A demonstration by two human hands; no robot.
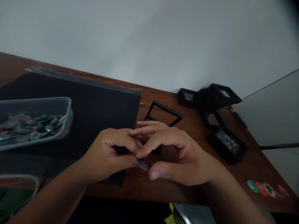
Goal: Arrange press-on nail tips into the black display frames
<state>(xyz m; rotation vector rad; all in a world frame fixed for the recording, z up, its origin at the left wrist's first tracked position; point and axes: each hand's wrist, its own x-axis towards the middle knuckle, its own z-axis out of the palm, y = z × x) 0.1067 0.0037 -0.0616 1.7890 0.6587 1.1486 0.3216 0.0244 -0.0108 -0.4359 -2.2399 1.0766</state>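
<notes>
My left hand (109, 154) is curled closed, pinching a small dark round piece with a red mark (142, 162) between thumb and fingers. My right hand (173, 155) meets it from the right, its index fingertip touching that piece while the other fingers stretch out above. Both hands hover over the front of the wooden table (163, 186), at the edge of a black mat (93, 109). An empty black square frame (164, 113) lies just behind the fingers.
A clear plastic tub (35, 121) filled with several coloured pieces stands at the left on the mat. Black display boxes (210, 99) cluster at the back right, one (227, 144) holding pieces. Coloured round stickers (263, 188) mark the table's right front. A white wall rises behind.
</notes>
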